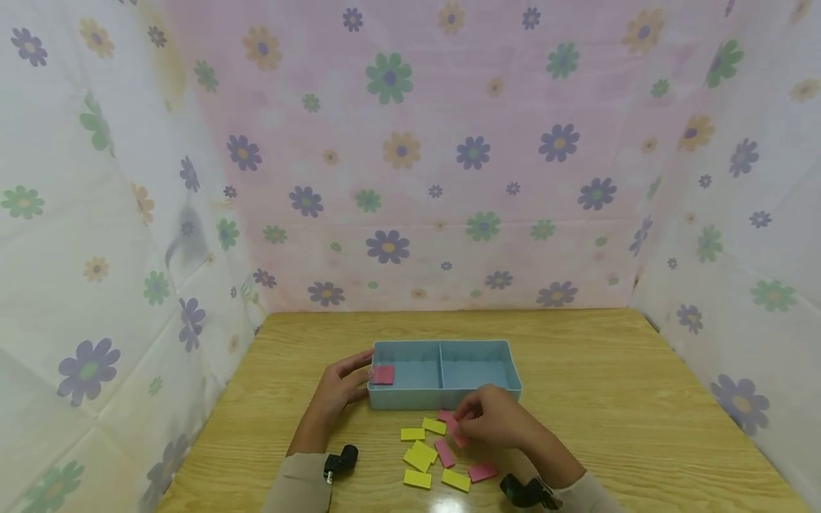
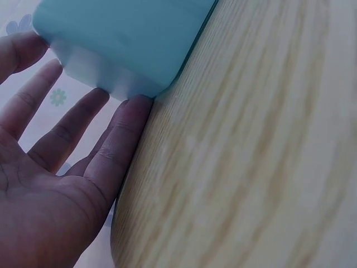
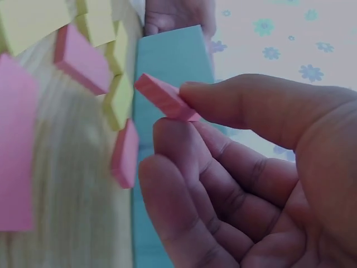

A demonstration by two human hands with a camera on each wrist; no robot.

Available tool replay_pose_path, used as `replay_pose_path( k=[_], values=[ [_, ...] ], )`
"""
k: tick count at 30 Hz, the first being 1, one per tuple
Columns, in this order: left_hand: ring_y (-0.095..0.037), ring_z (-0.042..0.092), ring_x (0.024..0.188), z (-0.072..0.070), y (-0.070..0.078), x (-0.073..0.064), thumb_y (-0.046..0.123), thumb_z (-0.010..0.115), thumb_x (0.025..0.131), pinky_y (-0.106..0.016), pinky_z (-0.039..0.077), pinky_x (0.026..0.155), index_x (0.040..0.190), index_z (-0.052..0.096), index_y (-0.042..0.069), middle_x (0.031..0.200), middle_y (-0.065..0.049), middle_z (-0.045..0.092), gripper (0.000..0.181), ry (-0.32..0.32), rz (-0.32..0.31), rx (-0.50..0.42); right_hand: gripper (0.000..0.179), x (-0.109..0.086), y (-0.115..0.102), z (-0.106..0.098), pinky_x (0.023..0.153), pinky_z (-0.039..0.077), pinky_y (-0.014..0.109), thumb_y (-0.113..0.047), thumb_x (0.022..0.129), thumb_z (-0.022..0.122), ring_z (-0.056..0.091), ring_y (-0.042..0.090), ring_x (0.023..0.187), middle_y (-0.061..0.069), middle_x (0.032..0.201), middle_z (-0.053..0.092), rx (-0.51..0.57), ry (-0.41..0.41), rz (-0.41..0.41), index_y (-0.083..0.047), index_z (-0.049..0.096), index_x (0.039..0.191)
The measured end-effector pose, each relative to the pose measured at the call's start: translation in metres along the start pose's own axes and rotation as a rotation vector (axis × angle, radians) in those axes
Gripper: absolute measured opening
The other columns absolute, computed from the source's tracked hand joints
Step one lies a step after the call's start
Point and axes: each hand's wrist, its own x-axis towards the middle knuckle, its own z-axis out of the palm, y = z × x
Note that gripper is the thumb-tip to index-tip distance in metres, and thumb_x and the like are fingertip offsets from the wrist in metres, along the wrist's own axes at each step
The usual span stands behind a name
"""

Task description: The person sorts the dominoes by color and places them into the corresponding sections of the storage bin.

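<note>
A light blue two-compartment box [image 1: 410,399] stands on the wooden table. My left hand [image 1: 338,388] touches its left end with fingers spread and fairly straight; the left wrist view shows the fingertips against the box's wall [image 2: 122,44]. In front of the box my right hand [image 1: 497,419] pinches a pink block [image 3: 165,97] between thumb and fingers, held above the table. One pink piece [image 1: 383,375] lies in the left compartment. Other pink blocks [image 1: 482,472] and several yellow blocks [image 1: 417,479] lie loose on the table, left of and below my right hand.
The wooden table [image 1: 609,413] reaches to flower-patterned cloth [image 1: 436,107] at the back and both sides. A black wrist camera [image 1: 341,462] is strapped to the left wrist, another [image 1: 522,491] to the right. The box's divider [image 1: 440,365] parts its two compartments.
</note>
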Motion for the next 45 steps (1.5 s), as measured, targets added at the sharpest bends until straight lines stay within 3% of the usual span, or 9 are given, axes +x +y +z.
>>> replay_pose_path(
  k=[5,10,17,21,29,33,39,45],
  values=[
    [-0.033,0.059,0.134,0.0,0.001,0.0,0.02,0.066,0.103,-0.043,0.059,0.097,0.147,0.06,0.019,0.154,-0.01,0.054,0.045,0.005,0.01,0.006,0.012,0.002,-0.011,-0.008,0.059,0.057,0.031,-0.015,0.091,0.074,0.068,0.018,0.071,0.001,0.082,0.075,0.074,0.005,0.007,-0.008,0.079,0.099],
    [-0.032,0.059,0.135,0.001,0.003,-0.001,0.019,0.066,0.103,-0.043,0.059,0.097,0.147,0.06,0.019,0.153,-0.009,0.055,0.044,0.002,0.012,-0.001,0.013,0.004,-0.019,-0.016,0.059,0.057,0.034,-0.018,0.092,0.073,0.066,0.019,0.072,0.002,0.085,0.073,0.074,0.052,0.036,-0.011,0.079,0.101],
    [-0.033,0.059,0.135,0.001,0.003,-0.001,0.017,0.064,0.104,-0.043,0.059,0.097,0.149,0.058,0.016,0.154,-0.011,0.054,0.045,-0.011,0.02,-0.006,0.015,0.01,-0.027,-0.024,0.063,0.061,0.041,-0.02,0.093,0.074,0.07,0.026,0.073,0.005,0.086,0.074,0.136,0.102,0.06,-0.01,0.078,0.104],
    [-0.033,0.059,0.135,0.002,0.003,0.0,0.016,0.064,0.104,-0.042,0.059,0.096,0.149,0.058,0.016,0.154,-0.012,0.054,0.046,-0.005,0.015,-0.001,0.019,0.014,-0.029,-0.028,0.065,0.062,0.039,-0.021,0.094,0.073,0.071,0.026,0.074,0.006,0.086,0.074,0.159,0.132,0.066,-0.007,0.078,0.107],
    [-0.032,0.06,0.133,0.002,0.004,-0.002,0.015,0.064,0.103,-0.042,0.06,0.096,0.148,0.059,0.017,0.154,-0.013,0.054,0.045,0.002,0.021,0.0,0.027,0.026,-0.032,-0.033,0.077,0.064,0.047,-0.025,0.093,0.076,0.074,0.036,0.088,0.009,0.094,0.076,0.256,0.165,0.118,-0.005,0.076,0.112],
    [-0.032,0.06,0.134,0.002,0.002,-0.003,0.016,0.064,0.103,-0.042,0.06,0.096,0.148,0.059,0.018,0.154,-0.012,0.054,0.045,0.004,0.016,-0.005,0.032,0.032,-0.035,-0.033,0.081,0.064,0.048,-0.027,0.093,0.077,0.075,0.035,0.093,0.009,0.1,0.075,0.307,0.161,0.166,-0.004,0.075,0.116],
    [-0.031,0.059,0.134,0.001,0.001,-0.002,0.017,0.065,0.103,-0.043,0.059,0.098,0.146,0.061,0.021,0.153,-0.008,0.055,0.044,0.006,-0.002,-0.008,0.035,0.041,-0.041,-0.033,0.082,0.064,0.047,-0.027,0.094,0.077,0.075,0.03,0.09,0.012,0.101,0.076,0.358,0.168,0.166,-0.002,0.074,0.119],
    [-0.031,0.059,0.135,0.0,0.003,-0.001,0.019,0.065,0.103,-0.044,0.058,0.099,0.147,0.06,0.02,0.153,-0.007,0.055,0.045,0.001,-0.001,0.001,0.029,0.057,-0.048,-0.032,0.082,0.064,0.044,-0.024,0.094,0.078,0.076,0.029,0.09,0.013,0.102,0.076,0.393,0.181,0.199,-0.004,0.075,0.115]
  ],
)
